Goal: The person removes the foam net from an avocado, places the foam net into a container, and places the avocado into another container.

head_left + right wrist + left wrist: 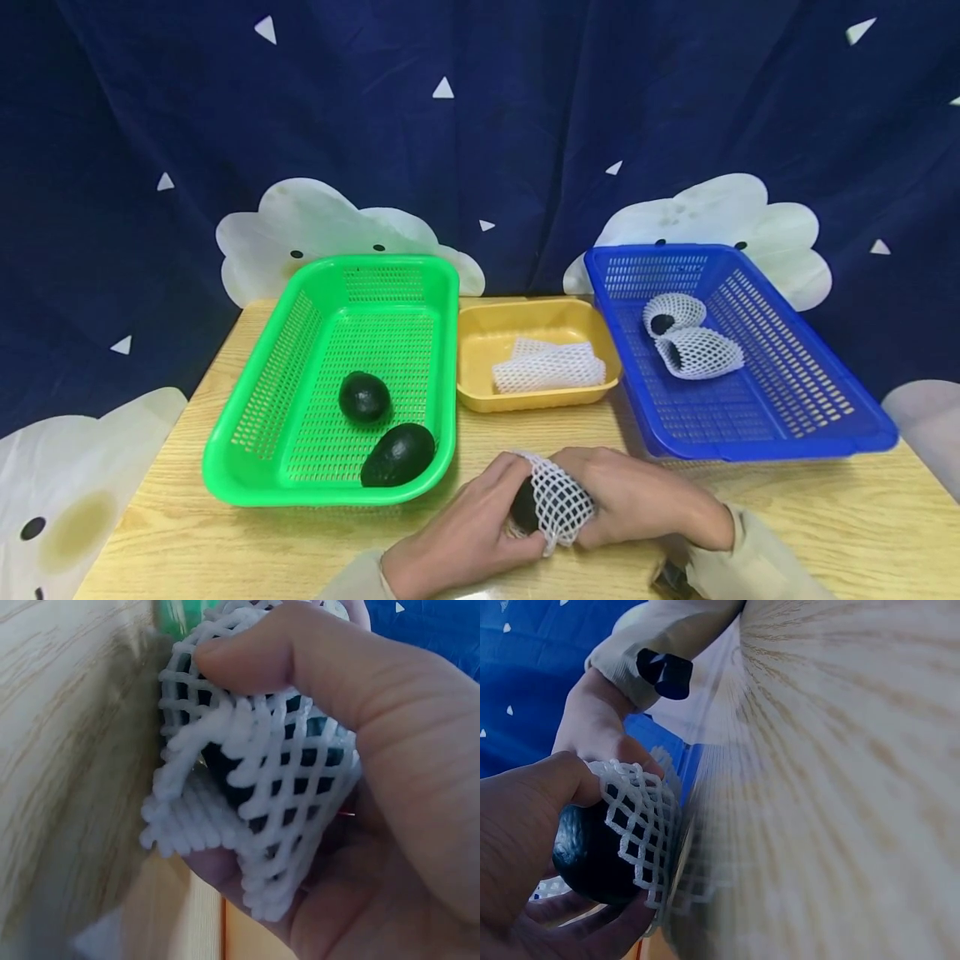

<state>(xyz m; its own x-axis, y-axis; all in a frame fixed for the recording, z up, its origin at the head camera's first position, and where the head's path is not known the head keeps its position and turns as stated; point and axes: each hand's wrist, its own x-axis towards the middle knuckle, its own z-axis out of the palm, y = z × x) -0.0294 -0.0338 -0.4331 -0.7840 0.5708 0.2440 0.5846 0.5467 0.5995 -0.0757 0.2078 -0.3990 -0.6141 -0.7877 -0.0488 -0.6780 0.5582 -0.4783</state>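
Note:
Both hands hold one dark avocado [592, 855] low over the table's front part, with a white foam net [561, 500] drawn over much of it. My left hand [476, 529] grips its left end, thumb and fingers curled round the bare skin and the net's edge. From the other side my right hand [626, 496] holds the netted end, its thumb [247, 664] pressing on the mesh. In the right wrist view the net's near end gapes, with dark skin showing inside. Parts of the fingers are hidden behind the fruit.
A green basket [330, 496] at left holds two bare avocados [364, 398]. White foam nets [551, 367] lie in the yellow tray [480, 400] at the middle back. Two netted avocados [701, 352] lie in the blue basket [720, 429] at right. A dark curtain [510, 125] hangs behind.

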